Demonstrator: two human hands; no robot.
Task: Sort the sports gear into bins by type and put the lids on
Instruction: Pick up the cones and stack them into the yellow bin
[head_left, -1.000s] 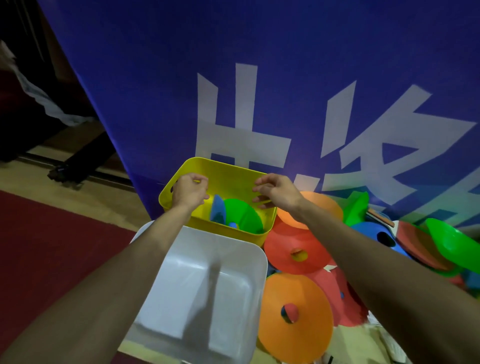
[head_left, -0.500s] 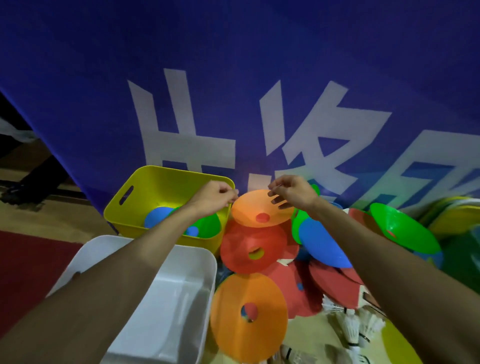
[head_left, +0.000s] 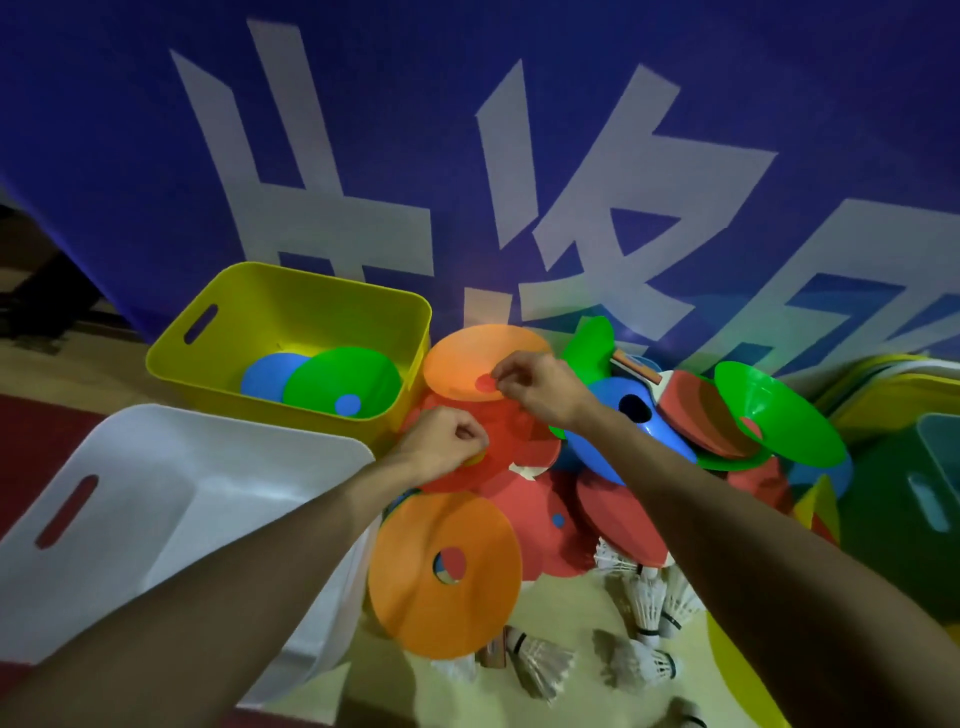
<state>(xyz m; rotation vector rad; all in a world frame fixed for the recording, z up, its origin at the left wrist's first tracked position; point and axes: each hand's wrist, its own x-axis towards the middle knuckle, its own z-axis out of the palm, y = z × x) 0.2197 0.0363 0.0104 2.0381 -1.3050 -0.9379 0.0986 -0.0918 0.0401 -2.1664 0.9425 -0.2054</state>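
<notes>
An orange disc cone (head_left: 457, 358) lies tilted at the top of the pile, and the fingers (head_left: 506, 371) of the right hand (head_left: 543, 389) are curled over its near edge, thumb and forefinger pinching at its centre hole. Just below it sits a red disc cone (head_left: 514, 441); the fingers (head_left: 470, 434) of the left hand (head_left: 441, 444) are clenched at this cone's centre, seemingly gripping it by the rim of the hole, though the exact hold is partly hidden. The two hands are near each other but not touching. To the left of both sets of fingers stands the yellow bin (head_left: 291, 296), its wall just beside the orange disc cone, holding a green cone (head_left: 337, 379) that overlaps a blue cone (head_left: 265, 374). Nearer the person than the left fingers is a white bin (head_left: 156, 457), crossed by the left forearm. Below the left wrist a second orange cone (head_left: 415, 592) rests on the floor (head_left: 571, 618). To the right of the right fingers more cones are heaped, among them a blue one with a dark hole (head_left: 613, 421) and an upturned green one (head_left: 779, 415). Shuttlecocks (head_left: 644, 605) lie scattered under the right forearm. A dark green bin (head_left: 893, 525) sits at the far right, and a blue banner (head_left: 571, 156) with large white characters hangs behind everything.
</notes>
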